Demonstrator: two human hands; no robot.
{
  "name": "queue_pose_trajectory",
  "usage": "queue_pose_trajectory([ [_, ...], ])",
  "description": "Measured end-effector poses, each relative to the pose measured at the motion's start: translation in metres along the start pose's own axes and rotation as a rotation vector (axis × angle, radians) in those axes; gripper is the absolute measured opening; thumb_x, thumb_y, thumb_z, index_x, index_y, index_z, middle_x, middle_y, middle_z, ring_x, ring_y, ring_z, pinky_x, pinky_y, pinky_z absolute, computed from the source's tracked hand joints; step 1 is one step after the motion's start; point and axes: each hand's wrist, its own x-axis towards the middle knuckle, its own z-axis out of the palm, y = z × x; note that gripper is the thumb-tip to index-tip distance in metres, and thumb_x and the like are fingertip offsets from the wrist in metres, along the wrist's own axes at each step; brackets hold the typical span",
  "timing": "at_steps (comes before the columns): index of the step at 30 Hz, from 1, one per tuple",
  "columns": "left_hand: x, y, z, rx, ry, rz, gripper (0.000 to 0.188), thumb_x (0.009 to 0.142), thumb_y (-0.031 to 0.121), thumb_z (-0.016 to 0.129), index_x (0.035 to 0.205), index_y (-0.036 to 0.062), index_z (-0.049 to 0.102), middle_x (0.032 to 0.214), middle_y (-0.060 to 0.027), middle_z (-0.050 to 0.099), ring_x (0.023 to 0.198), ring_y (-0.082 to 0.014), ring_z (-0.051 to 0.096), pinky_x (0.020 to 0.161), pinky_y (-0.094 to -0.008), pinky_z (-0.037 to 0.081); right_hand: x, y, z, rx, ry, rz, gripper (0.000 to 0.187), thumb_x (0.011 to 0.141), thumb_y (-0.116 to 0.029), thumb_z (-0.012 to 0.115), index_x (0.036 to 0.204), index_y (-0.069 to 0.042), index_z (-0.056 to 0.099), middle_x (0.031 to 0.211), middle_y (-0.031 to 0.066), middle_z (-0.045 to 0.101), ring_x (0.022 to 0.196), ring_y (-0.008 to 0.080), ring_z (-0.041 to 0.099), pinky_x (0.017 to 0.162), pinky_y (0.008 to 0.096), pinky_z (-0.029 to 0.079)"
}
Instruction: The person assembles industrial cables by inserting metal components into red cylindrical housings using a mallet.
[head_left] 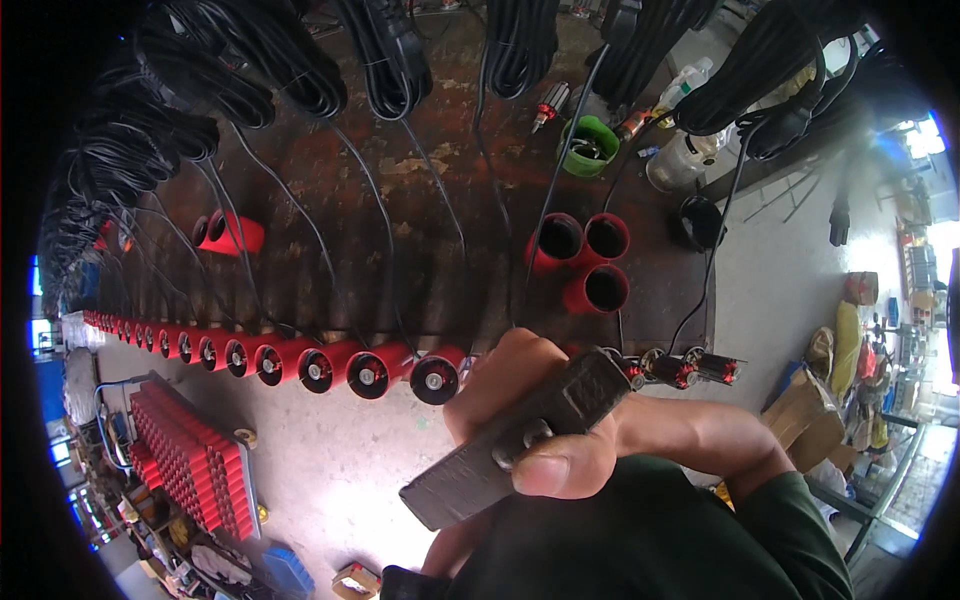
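Observation:
My right hand is closed on a dark, worn rectangular bar with a shiny rounded stub on its upper face. Its thumb presses beside the stub, and the bar slants from lower left to upper right. Behind the bar, my left hand is curled at the table edge, right of a row of red cylinders. The bar hides most of its fingers and whatever they may hold. Nearest to it is a red cylindrical motor housing with a black-rimmed round end. Just right of the bar lie bare motor cores with red windings.
Bundled black power cords hang across the far side, their leads running over the brown table. Three red tubes stand near a green cup and a black cup. Stacked red tubes sit on a cart at left.

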Motion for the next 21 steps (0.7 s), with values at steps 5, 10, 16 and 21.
queue_pose_trajectory([
  [5, 0.004, 0.005, 0.009, -0.058, 0.029, 0.014, 0.049, 0.104, 0.043, 0.042, 0.069, 0.0088, 0.043, 0.053, -0.0019, 0.045, 0.042, -0.0124, 0.045, 0.04, -0.0249, 0.039, 0.004, 0.002, 0.0, -0.045, -0.082, -0.009, 0.059, 0.079, -0.056, 0.061, 0.063, 0.0, 0.053, 0.051, 0.0094, 0.05, 0.043, 0.0234, 0.052, 0.044, 0.0345, 0.037],
  [10, 0.001, 0.006, 0.005, -0.104, -0.02, -0.044, 0.046, 0.103, 0.043, 0.044, 0.072, 0.0083, 0.044, 0.055, -0.0023, 0.046, 0.044, -0.0128, 0.047, 0.041, -0.025, 0.04, -0.006, 0.01, -0.009, -0.046, -0.096, -0.03, 0.06, 0.08, -0.056, 0.06, 0.064, 0.001, 0.052, 0.052, 0.009, 0.05, 0.045, 0.0235, 0.052, 0.045, 0.0345, 0.038],
  [16, 0.029, -0.072, -0.123, -0.003, -0.891, -0.131, 0.03, 0.087, 0.032, 0.062, 0.096, 0.0069, 0.047, 0.079, -0.0065, 0.054, 0.068, -0.0179, 0.055, 0.061, -0.0293, 0.046, -0.011, 0.001, -0.005, -0.1, 0.041, 0.008, 0.077, 0.086, -0.072, 0.054, 0.064, 0.001, 0.051, 0.058, 0.0083, 0.053, 0.051, 0.0222, 0.054, 0.049, 0.0336, 0.041],
  [21, 0.007, -0.159, -0.229, 0.334, -1.171, -0.183, 0.062, 0.071, 0.019, 0.081, 0.122, 0.0055, 0.049, 0.105, -0.0108, 0.063, 0.093, -0.0233, 0.063, 0.083, -0.0341, 0.051, -0.039, -0.019, -0.022, -0.094, 0.14, -0.02, 0.078, 0.084, -0.079, 0.047, 0.06, -0.005, 0.045, 0.057, 0.0092, 0.052, 0.047, 0.0218, 0.048, 0.047, 0.0353, 0.037],
])
